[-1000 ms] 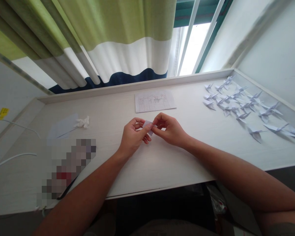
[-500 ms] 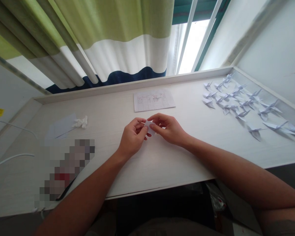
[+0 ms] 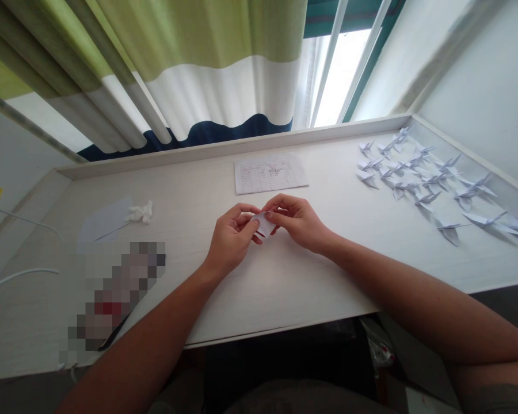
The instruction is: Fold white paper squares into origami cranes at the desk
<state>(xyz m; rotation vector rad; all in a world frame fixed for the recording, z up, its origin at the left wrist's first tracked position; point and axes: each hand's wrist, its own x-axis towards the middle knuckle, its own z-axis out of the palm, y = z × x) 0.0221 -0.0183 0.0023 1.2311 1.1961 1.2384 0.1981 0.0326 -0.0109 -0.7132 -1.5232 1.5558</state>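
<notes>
White bench (image 3: 285,305) carries a ruled paper form (image 3: 270,173), approx. 20 folded paper cranes (image 3: 427,199), one crumpled tissue (image 3: 140,212), and a pale paper sheet (image 3: 104,220).

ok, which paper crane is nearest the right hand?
The paper crane at the group's lower left corner; all the others sit farther from the right hand, higher up or further right.

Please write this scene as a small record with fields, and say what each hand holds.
Left hand: pinches small white folded paper
Right hand: pinches the same paper from the other side
Surface: white wood-grain desk
Ahead of hands: ruled handwritten form
Right side: paper cranes, in loose rows
Left side: crumpled white tissue, pale paper sheet
</notes>
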